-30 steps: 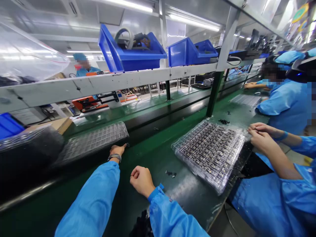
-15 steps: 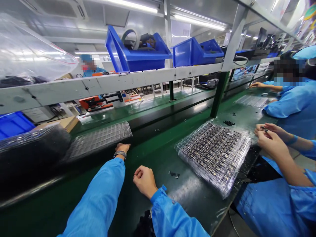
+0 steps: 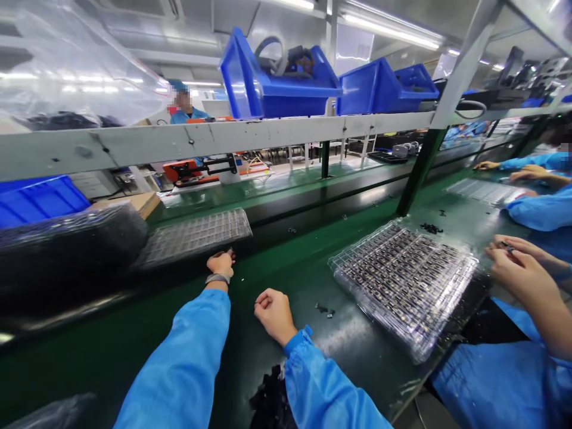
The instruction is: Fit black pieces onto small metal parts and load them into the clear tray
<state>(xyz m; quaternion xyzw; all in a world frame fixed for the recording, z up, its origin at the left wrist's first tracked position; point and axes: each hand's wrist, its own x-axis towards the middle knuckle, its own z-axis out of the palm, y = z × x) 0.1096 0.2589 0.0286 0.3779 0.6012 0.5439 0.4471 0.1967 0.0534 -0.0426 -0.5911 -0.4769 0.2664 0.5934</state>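
My left hand (image 3: 220, 264) is stretched forward over the dark belt, close to the near edge of a clear compartment tray (image 3: 201, 232). Its fingers are closed, and a tiny dark piece seems to show at the fingertips, too small to name. My right hand (image 3: 276, 314) is held above the green bench with thumb and fingers pressed together; whatever they may hold is hidden. Right of it lie a few small black parts (image 3: 325, 310). Below my right wrist is a heap of black parts (image 3: 271, 396), partly covered by my sleeve.
A stack of clear trays filled with small parts (image 3: 406, 280) stands on the right. Beside it a co-worker's hands (image 3: 521, 262) hold a small dark piece. Blue bins (image 3: 286, 89) sit on the white shelf rail (image 3: 268, 128). Black plastic-wrapped goods (image 3: 67, 256) lie at left.
The view has shifted, so the shelf and trays appear farther right. My left hand has moved slightly left along the tray's edge, and a dark speck now shows at its fingertips. My right hand stays closed.
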